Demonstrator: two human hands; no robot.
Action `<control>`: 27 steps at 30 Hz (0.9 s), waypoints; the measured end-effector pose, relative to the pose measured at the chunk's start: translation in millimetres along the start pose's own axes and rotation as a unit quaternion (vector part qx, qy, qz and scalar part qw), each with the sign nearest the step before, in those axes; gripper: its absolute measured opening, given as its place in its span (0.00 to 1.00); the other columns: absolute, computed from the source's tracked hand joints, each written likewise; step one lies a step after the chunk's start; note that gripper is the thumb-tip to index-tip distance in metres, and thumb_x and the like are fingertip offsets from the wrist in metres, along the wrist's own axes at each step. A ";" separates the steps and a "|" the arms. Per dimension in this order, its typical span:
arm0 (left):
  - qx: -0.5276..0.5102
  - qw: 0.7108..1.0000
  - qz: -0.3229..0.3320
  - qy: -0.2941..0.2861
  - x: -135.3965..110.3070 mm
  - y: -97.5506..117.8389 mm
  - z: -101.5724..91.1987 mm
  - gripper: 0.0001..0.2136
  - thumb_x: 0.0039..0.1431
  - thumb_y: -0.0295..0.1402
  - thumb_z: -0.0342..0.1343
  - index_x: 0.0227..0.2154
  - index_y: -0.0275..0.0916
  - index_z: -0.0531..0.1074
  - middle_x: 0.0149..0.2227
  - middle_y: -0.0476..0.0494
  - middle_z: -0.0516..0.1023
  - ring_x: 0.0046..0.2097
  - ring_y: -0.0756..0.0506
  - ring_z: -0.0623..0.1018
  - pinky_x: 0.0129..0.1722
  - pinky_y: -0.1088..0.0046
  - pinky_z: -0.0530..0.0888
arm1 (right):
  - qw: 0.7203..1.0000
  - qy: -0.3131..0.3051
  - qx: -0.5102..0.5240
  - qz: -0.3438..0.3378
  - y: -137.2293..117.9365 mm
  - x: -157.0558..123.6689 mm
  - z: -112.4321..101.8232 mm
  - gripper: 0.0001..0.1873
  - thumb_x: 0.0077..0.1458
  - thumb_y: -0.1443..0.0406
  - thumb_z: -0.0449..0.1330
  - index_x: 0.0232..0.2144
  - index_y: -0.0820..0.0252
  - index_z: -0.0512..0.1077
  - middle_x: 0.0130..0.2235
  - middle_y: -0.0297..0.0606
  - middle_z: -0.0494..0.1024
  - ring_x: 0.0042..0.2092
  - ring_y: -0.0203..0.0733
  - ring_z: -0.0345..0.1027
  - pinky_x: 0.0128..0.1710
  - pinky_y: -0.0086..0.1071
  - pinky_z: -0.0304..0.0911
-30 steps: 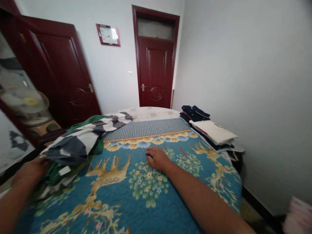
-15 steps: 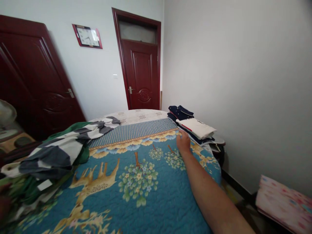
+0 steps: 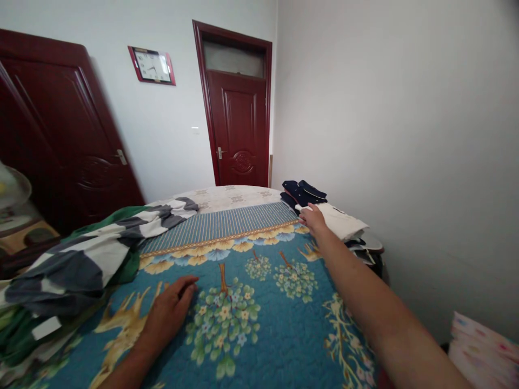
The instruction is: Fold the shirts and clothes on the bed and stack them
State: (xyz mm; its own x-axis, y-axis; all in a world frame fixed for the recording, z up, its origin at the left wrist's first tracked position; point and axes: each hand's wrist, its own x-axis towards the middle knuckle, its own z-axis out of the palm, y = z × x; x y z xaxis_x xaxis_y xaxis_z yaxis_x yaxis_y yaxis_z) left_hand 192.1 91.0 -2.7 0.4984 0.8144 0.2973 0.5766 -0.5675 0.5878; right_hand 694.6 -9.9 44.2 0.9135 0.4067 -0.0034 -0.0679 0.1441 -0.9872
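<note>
Room in home: quilted floral cover [image 3: 284, 335], folded clothes [image 3: 344, 220], wall clock [image 3: 152, 66], panelled door [image 3: 241, 121]

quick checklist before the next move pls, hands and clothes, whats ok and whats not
1. Right hand at the cream garment: ok, at its left end.
2. Firm grip on it: cannot tell, the hand hides the contact.
3. Left hand free: ok, over the teal quilt with nothing seen in it.
4. Navy garments untouched by the right hand: cannot tell, they lie just beyond it.
5. Grey-and-white cloth lying smooth: not ok, rumpled at the left.
</note>
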 end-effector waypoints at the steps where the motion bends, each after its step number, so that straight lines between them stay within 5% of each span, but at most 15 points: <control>1: 0.005 1.000 0.005 -0.009 1.1 1.5 10.0 0.19 0.61 0.49 0.51 0.44 0.47 0.83 0.46 0.42 0.88 0.50 0.35 0.85 0.54 0.58 0.79 | 1.000 0.000 0.007 0.018 -2.4 7.7 1.3 0.39 0.51 0.67 0.65 0.66 0.54 0.66 0.47 0.40 0.79 0.37 0.40 0.77 0.33 0.33 0.77; 8: -0.002 0.999 0.000 -0.043 -2.7 -0.8 17.8 0.17 0.61 0.50 0.52 0.41 0.50 0.84 0.45 0.44 0.88 0.52 0.34 0.85 0.57 0.55 0.78 | 0.993 0.000 0.060 0.103 -15.0 57.5 10.6 0.34 0.61 0.69 0.60 0.66 0.45 0.59 0.49 0.40 0.76 0.35 0.38 0.79 0.31 0.29 0.76; 16: -0.005 0.999 -0.001 -0.041 -2.6 -1.1 17.2 0.16 0.62 0.49 0.51 0.39 0.53 0.83 0.42 0.47 0.88 0.47 0.35 0.86 0.52 0.57 0.81 | 0.989 0.013 0.080 0.122 -11.7 83.4 29.5 0.10 0.63 0.68 0.65 0.46 0.61 0.70 0.37 0.40 0.78 0.30 0.35 0.75 0.26 0.24 0.72; 22: -0.010 0.999 -0.003 -0.048 -2.0 2.7 14.5 0.16 0.62 0.48 0.51 0.39 0.52 0.83 0.42 0.47 0.88 0.47 0.36 0.86 0.51 0.58 0.81 | 0.989 0.074 0.127 0.013 -1.7 63.3 53.1 0.05 0.58 0.67 0.66 0.38 0.61 0.75 0.27 0.30 0.76 0.27 0.31 0.72 0.25 0.19 0.70; 27: -0.034 0.999 0.003 -0.029 -2.8 0.5 15.0 0.16 0.63 0.47 0.52 0.40 0.50 0.83 0.44 0.45 0.87 0.50 0.36 0.85 0.53 0.59 0.80 | 0.984 -0.015 0.165 -0.067 -3.7 4.2 69.0 0.07 0.51 0.67 0.68 0.34 0.62 0.78 0.32 0.34 0.82 0.28 0.32 0.73 0.29 0.23 0.74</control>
State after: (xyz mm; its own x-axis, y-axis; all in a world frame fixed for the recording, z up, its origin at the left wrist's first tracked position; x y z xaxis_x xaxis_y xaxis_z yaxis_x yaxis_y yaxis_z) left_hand 200.8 86.6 -14.5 0.5395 0.8013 0.2586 0.5287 -0.5613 0.6367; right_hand 671.1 53.5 58.9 0.9108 0.3910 0.1322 -0.0796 0.4808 -0.8732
